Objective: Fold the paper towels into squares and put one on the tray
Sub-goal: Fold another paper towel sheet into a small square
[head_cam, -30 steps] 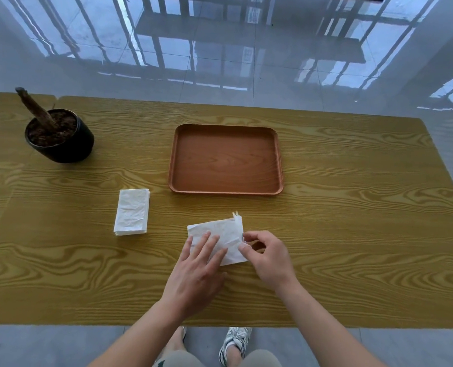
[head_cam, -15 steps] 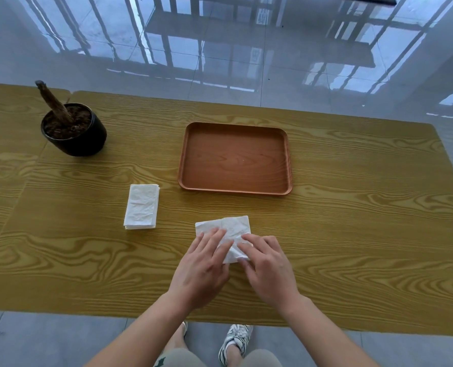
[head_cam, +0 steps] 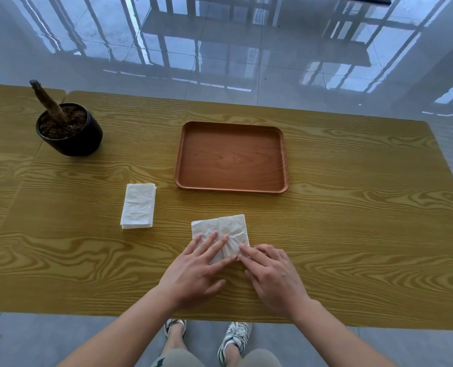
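Pressing paper towel [head_cam: 220, 229] onto tabletop [head_cam: 352, 234] with left hand [head_cam: 193, 272] and right hand [head_cam: 273, 278], both flat, palms down, gripping nothing.

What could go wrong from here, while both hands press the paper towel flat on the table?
1. The paper towel looks wrinkled around its middle, so pressing may set a crooked crease and the shape may not come out square.
2. The left hand and the right hand cover only its near part; the far corners lie free and might lift on release.
3. It seems thin; dragging it toward the tray could tear or unfold it.
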Available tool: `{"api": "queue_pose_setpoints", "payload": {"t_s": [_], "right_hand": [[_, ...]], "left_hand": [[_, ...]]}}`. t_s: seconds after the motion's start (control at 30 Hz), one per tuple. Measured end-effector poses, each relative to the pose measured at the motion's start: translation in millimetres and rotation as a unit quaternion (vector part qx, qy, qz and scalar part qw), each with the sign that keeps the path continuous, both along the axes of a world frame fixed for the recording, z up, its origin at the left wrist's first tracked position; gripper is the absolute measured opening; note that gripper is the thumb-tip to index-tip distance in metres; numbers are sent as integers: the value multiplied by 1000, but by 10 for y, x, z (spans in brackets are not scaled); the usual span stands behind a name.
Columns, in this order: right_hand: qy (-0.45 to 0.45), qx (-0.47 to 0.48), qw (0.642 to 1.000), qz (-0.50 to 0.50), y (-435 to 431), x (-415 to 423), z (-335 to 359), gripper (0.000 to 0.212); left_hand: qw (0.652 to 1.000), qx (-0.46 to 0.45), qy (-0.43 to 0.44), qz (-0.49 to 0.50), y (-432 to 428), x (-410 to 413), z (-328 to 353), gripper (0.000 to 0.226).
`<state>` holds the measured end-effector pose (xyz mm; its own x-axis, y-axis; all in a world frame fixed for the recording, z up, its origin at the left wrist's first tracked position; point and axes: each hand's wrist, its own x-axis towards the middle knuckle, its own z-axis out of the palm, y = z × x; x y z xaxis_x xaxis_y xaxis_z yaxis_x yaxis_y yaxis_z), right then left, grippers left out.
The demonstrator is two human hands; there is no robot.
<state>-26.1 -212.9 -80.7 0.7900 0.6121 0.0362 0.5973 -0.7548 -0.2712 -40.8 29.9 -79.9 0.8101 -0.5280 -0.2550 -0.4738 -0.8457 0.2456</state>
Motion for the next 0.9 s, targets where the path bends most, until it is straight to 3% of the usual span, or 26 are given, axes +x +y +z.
{"api": "queue_pose_setpoints", "payload": {"t_s": [0.27,0.5,0.67,0.9], "right_hand": [[15,-76,996,44,-75,93,108,44],[-14,-35,998,58,78,233,95,39],[70,-93,988,99,22,530,23,55],[-9,-112,990,81,-176,349,94,46]], "left_hand": [[997,7,-39,-65,153,38,-90,66],[991,29,-23,-125,315,215,-15,65],[990,49,-35,-129,299,159,73,67],[992,47,-76,-90,151,67,191,60]]}}
